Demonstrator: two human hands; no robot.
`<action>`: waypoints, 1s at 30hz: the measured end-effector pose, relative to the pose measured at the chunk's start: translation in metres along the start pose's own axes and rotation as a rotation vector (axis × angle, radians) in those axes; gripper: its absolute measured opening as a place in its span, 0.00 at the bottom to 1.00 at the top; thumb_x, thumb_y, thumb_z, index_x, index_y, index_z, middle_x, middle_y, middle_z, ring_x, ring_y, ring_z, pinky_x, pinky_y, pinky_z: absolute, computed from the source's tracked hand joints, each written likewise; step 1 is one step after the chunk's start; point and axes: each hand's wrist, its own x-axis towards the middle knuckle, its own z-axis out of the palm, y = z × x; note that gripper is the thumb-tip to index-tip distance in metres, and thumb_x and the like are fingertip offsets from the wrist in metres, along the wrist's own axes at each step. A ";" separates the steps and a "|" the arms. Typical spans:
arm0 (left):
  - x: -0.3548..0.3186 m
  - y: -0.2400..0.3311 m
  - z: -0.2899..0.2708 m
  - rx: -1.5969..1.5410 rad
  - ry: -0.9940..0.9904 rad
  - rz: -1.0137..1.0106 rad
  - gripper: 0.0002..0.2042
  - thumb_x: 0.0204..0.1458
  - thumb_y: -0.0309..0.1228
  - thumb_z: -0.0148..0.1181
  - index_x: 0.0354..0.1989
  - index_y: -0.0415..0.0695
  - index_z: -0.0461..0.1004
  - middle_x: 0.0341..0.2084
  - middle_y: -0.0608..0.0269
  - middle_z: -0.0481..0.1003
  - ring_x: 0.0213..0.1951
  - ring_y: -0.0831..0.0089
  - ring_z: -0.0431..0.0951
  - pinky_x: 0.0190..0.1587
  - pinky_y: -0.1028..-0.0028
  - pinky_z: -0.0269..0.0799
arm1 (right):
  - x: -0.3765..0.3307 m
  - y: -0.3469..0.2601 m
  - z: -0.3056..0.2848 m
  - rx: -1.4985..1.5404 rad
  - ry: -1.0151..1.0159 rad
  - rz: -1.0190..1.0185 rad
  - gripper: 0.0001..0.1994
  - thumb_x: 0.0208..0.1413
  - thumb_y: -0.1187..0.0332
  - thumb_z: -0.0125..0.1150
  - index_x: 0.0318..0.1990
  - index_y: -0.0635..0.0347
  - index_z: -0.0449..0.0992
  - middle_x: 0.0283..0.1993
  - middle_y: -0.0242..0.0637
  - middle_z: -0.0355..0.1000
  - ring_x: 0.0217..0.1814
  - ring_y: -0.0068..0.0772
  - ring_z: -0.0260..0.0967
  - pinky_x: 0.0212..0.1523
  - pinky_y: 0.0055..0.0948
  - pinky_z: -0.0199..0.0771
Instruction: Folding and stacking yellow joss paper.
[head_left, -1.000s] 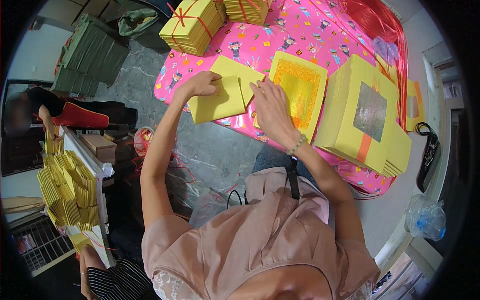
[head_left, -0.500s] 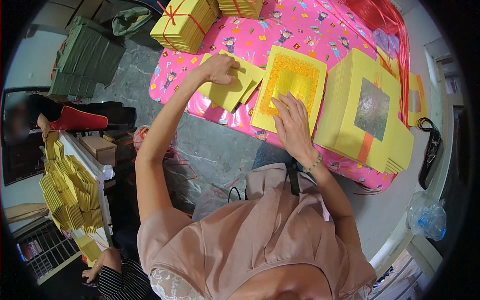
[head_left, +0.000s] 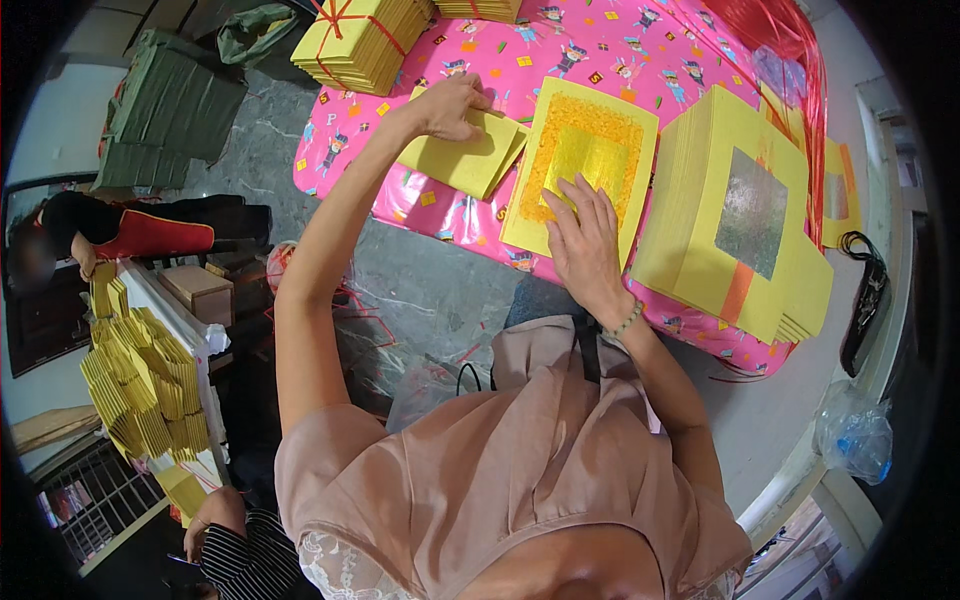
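At the near edge of the pink table, a yellow sheet (head_left: 519,219) with an orange border and a shiny gold middle lies flat. My right hand (head_left: 590,250) rests palm-down on its lower part, fingers stretched out. To the left, my left hand (head_left: 450,108) lies over the upper edge of a few overlapping folded yellow papers (head_left: 450,165); its fingers are bent, with thumb and fingertips apart. Right of the printed sheet stands a thick stack of yellow paper (head_left: 690,215), with a silver rectangle (head_left: 750,212) and an orange strip on top.
Yellow bundles tied with red string (head_left: 350,48) sit at the table's far left. Red plastic strands (head_left: 790,50) hang at the far right. On the left, a person in black and red (head_left: 150,232) is by a side table of folded yellow papers (head_left: 145,385); another person's striped sleeve (head_left: 245,550) shows below.
My left hand has shifted slightly up and right, and the papers under it now lie more squarely together. My right hand stays on the printed sheet. The whole view has tilted slightly.
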 end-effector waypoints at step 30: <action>0.000 0.014 0.026 -0.016 0.230 0.000 0.22 0.36 0.39 0.62 0.44 0.46 0.74 0.43 0.55 0.70 0.50 0.53 0.67 0.53 0.57 0.67 | -0.001 0.000 0.003 -0.026 0.014 0.001 0.20 0.54 0.70 0.58 0.56 0.58 0.71 0.58 0.41 0.65 0.68 0.44 0.56 0.69 0.47 0.49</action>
